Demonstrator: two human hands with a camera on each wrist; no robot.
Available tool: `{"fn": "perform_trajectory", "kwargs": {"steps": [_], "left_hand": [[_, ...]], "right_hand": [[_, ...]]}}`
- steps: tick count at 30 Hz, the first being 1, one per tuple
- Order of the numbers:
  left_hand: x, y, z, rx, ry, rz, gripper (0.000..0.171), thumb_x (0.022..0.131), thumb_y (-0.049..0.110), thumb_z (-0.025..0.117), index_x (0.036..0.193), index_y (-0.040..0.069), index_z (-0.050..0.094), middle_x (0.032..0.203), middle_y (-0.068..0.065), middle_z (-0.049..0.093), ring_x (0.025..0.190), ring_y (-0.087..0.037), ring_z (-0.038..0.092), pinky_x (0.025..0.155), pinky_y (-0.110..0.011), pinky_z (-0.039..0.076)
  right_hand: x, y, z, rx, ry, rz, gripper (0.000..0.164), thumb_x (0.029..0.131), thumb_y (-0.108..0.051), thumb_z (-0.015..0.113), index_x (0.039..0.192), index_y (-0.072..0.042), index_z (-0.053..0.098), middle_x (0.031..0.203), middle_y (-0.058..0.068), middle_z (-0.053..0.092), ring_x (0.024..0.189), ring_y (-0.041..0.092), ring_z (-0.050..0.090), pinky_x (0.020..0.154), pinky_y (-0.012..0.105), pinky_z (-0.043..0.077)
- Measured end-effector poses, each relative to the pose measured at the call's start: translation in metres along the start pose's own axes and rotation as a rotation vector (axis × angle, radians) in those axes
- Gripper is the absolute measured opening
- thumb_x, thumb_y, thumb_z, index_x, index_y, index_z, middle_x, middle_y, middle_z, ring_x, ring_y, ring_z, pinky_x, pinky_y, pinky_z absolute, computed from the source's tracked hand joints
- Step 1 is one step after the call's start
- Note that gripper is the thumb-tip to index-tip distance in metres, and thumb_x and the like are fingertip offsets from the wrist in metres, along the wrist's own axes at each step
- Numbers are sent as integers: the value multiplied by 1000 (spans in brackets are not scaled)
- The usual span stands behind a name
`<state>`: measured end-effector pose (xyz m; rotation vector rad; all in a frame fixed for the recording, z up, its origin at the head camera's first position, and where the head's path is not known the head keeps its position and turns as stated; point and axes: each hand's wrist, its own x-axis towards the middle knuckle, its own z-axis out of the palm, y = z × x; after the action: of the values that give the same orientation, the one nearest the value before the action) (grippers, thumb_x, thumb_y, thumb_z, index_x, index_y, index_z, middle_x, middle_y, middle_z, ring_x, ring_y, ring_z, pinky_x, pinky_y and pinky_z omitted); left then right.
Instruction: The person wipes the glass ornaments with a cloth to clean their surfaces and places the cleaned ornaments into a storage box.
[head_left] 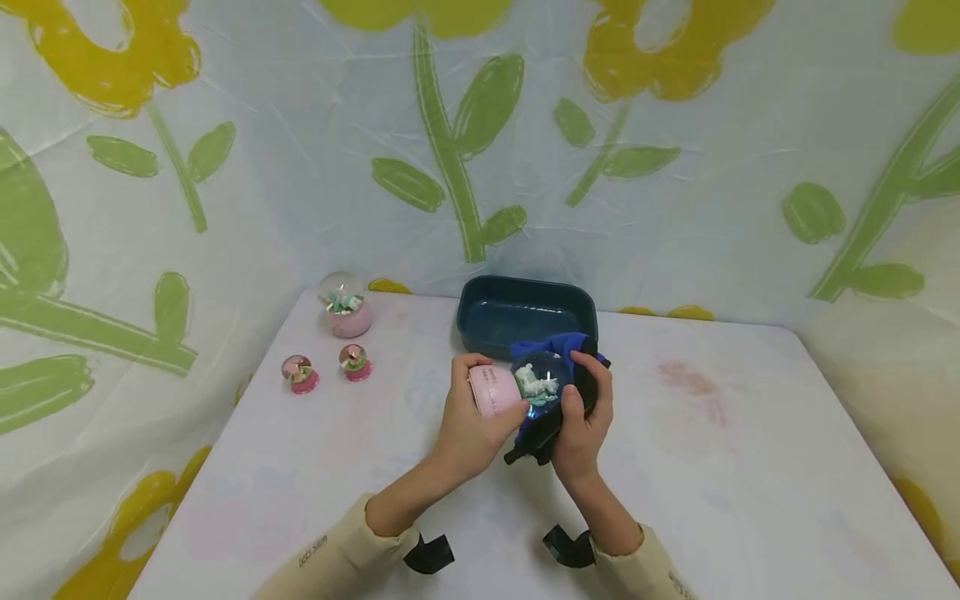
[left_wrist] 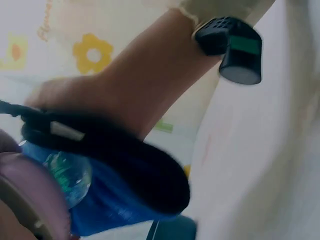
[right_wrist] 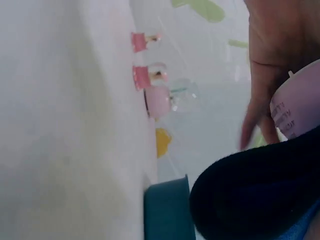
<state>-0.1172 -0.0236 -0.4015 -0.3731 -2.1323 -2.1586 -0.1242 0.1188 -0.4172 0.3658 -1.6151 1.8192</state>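
Observation:
A snow globe (head_left: 495,391) with a pink base and a clear dome lies tilted on its side above the table. My left hand (head_left: 471,421) grips it by the base, thumb along the lower side. In my right hand (head_left: 581,437) is a blue and black cloth (head_left: 558,342), held against the dome. White and mint figures show inside the glass. In the left wrist view the blue face of the cloth (left_wrist: 117,200) lies behind the dome (left_wrist: 72,180), and thick black edging borders it. The cloth partly hides the globe in the right wrist view.
A dark teal basin (head_left: 525,308) stands at the back, just beyond my hands. Another pink-based snow globe (head_left: 348,308) is at the back left. Nearer along the left side are two small globes (head_left: 301,375) with deep pink bases. Flower-printed fabric (head_left: 300,167) rises behind the table.

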Motion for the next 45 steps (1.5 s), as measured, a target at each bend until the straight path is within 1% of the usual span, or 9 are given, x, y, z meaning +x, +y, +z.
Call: {"fn": "perform_trajectory", "kwargs": {"steps": [6,10,16,20,26,32,36,41,45], "left_hand": [[7,5,-9,88,-66,-45,68,79,18,77,128,9,31,107,-14,49,81,-24,57,62,-34,54],[12,11,-15,199,-113,-41,68,78,21,78,127,9,33,105,-12,50,79,-23,58,60,-33,54],[27,22,-22,482,-231,-13,66,73,28,78,124,15,39,102,-3,50,78,-17,55,58,-30,50],[42,27,-29,492,-358,6,64,71,25,79,122,15,41,107,-2,50,86,-19,55,62,-30,52],[52,23,-43,208,-510,-43,60,73,13,78,120,10,42,112,-9,49,94,-27,54,68,-35,55],[49,10,-45,-13,-500,50,56,73,8,74,120,5,45,109,-14,49,91,-29,52,67,-36,53],[44,4,-41,-98,-434,121,57,73,8,74,122,1,46,112,-13,49,92,-28,52,68,-36,54],[33,-7,-30,-139,-275,161,56,74,4,72,123,1,45,113,-14,49,92,-29,52,66,-35,55],[24,-14,-16,-151,-126,176,55,76,1,72,123,4,45,113,-15,49,93,-29,52,64,-37,56]], "right_hand": [[2,0,-1,-207,-90,-136,41,79,0,50,119,9,53,117,27,51,104,24,49,82,23,48],[8,0,-3,-345,-178,-249,39,77,-10,56,113,5,60,115,28,54,105,24,51,86,21,46],[20,3,-12,-484,-396,-364,41,91,-37,52,112,-6,66,126,16,58,110,31,57,86,44,52],[29,2,-17,-430,-524,-278,36,91,-34,53,116,-11,65,114,9,62,99,23,58,75,43,55],[37,-2,-22,-128,-620,-27,34,95,-24,49,119,-3,61,114,10,62,100,23,54,86,31,50],[31,-8,-23,80,-461,195,33,96,-27,41,116,-15,65,120,5,58,108,26,50,86,32,49],[24,-9,-19,159,-306,273,33,95,-32,41,116,-25,65,122,6,54,111,28,47,86,34,49],[12,-4,-10,184,-101,232,37,95,-32,41,122,-17,62,128,12,50,114,29,45,88,34,47],[6,2,1,185,69,118,40,94,-23,40,125,-2,56,128,17,48,114,32,46,89,34,47]]}}
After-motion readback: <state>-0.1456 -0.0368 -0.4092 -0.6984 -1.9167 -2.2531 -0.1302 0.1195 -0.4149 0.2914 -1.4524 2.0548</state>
